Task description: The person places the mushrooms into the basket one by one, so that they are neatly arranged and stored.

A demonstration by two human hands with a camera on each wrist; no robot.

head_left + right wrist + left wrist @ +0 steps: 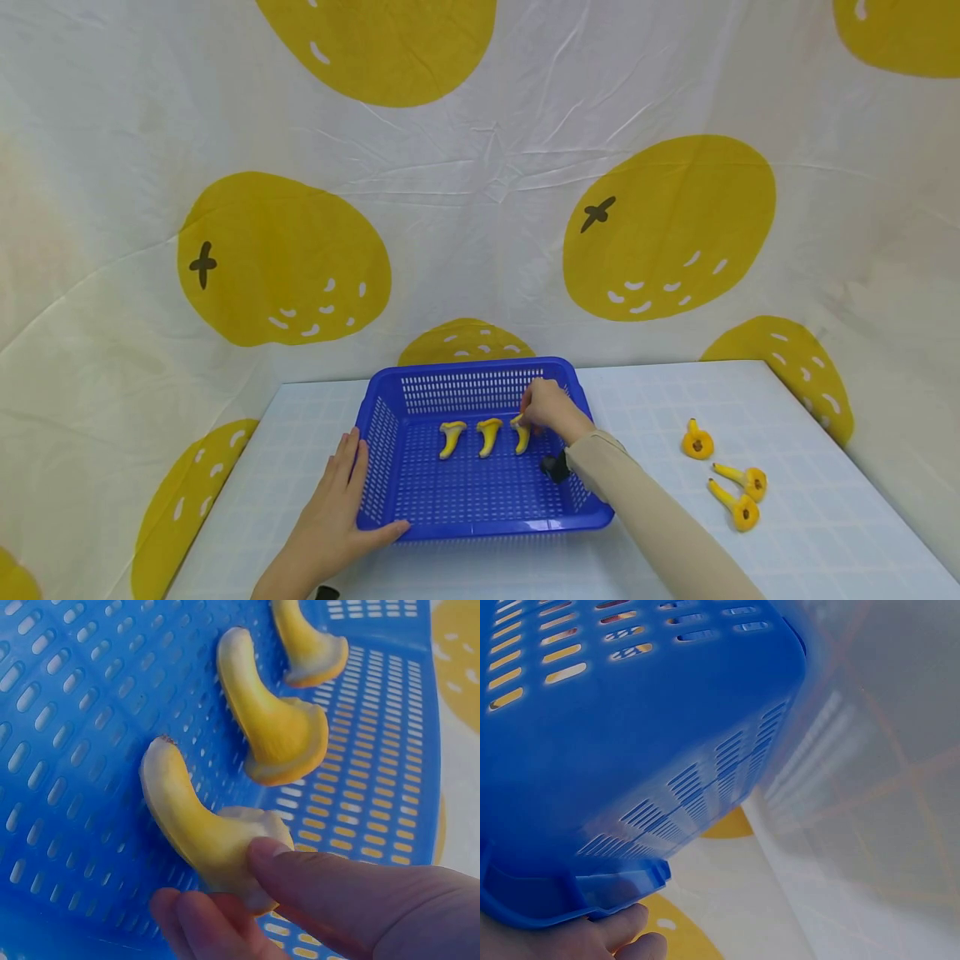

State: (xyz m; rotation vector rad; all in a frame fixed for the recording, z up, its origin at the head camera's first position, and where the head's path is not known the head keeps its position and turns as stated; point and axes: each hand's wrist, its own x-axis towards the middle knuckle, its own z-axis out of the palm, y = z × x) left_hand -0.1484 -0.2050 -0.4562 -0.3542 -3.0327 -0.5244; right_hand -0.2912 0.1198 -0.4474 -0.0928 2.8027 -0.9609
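Observation:
A blue plastic basket (480, 492) with slotted walls stands on the table. Two yellow trumpet-shaped mushrooms (452, 439) (489, 437) lie inside it in a row. In the right wrist view, my right hand (360, 900) pinches a third yellow mushroom (187, 817) near its cap, between thumb and fingers, at the basket floor. My left hand (337, 508) rests at the basket's front left corner, fingers straight along the left side and thumb on the front rim. Close up, the left fingers (626, 926) touch the basket's rim (622, 889).
To the right of the basket, three more yellow mushrooms (698, 441) (742, 478) (737, 505) lie on the pale checked tablecloth (825, 500). A white curtain (480, 250) printed with yellow fruit hangs behind the table and along its sides.

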